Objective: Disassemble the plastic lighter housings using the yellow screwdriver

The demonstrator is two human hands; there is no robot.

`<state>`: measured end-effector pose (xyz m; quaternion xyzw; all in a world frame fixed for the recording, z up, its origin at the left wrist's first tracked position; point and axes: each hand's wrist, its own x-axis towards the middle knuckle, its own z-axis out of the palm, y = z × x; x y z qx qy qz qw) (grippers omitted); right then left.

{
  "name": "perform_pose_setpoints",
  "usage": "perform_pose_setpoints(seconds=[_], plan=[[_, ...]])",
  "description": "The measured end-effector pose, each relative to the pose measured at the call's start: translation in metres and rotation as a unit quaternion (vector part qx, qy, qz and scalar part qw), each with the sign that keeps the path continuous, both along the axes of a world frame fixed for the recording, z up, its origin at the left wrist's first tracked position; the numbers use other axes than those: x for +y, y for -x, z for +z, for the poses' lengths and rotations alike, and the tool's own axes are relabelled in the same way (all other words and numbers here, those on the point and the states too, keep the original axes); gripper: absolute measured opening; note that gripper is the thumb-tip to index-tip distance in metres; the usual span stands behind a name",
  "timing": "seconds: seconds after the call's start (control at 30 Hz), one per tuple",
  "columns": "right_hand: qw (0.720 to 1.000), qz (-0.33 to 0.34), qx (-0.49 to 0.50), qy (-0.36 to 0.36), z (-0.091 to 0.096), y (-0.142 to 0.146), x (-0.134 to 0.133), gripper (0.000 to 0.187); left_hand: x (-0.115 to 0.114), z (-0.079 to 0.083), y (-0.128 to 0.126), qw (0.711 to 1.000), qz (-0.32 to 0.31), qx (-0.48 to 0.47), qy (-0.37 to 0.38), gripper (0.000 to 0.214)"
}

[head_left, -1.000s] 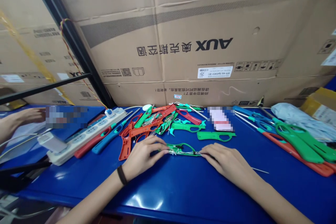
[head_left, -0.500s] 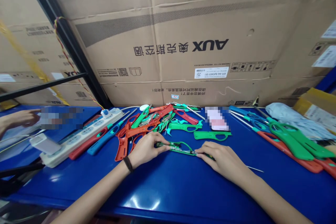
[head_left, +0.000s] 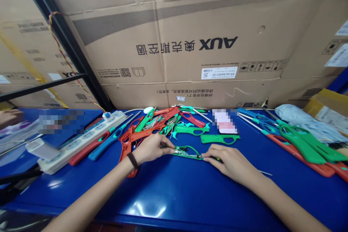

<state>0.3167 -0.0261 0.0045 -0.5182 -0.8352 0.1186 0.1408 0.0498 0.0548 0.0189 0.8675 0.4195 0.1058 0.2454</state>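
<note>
My left hand [head_left: 156, 146] is closed on the left end of an opened green lighter casing [head_left: 194, 151], thumb and fingers pinching it. White wires and small parts lie inside the casing's hollow. My right hand [head_left: 227, 157] is closed at the casing's right end, fingertips by a small dark part. Something yellow and black [head_left: 218, 159] shows under its fingers; its kind is hidden. A thin metal rod [head_left: 265, 173] sticks out beyond this hand, and what it joins is covered. Orange casing halves [head_left: 127, 148] lie beside my left wrist.
Behind my hands is a pile of casing parts [head_left: 165, 121], with a phone [head_left: 225, 121] to its right. Lighters [head_left: 301, 145] lie at the right, more [head_left: 104, 145] beside the power strip [head_left: 81, 141]. A large carton [head_left: 174, 18] stands behind. Another person's hand [head_left: 11, 117] is far left.
The view has shifted slightly. Both my hands keep their hold on the green casing. An orange piece by my left wrist reaches nearer to me. The other person's hand has moved left.
</note>
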Motion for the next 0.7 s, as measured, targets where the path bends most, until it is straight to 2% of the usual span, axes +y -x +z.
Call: perform_pose_setpoints(seconds=[0.2,0.33,0.43,0.57,0.7], plan=[[1.000,0.010,-0.002,-0.002,0.002,0.001,0.000,0.023,0.013,0.015,-0.004,0.996,-0.058,0.068,0.010,0.019],[1.000,0.011,0.000,-0.003,0.001,0.001,0.000,0.023,0.014,0.024,-0.008,0.988,-0.118,0.098,-0.003,0.016],[1.000,0.013,0.009,-0.007,-0.001,0.000,0.000,0.024,0.011,0.024,-0.008,0.983,-0.148,0.103,-0.021,0.014],[1.000,0.011,0.010,-0.016,-0.002,-0.001,0.000,0.023,0.007,0.019,-0.002,0.983,-0.146,0.094,-0.057,0.013],[1.000,0.021,-0.004,-0.021,-0.003,-0.002,-0.001,0.023,0.004,0.015,0.006,0.983,-0.125,0.095,-0.093,0.020]])
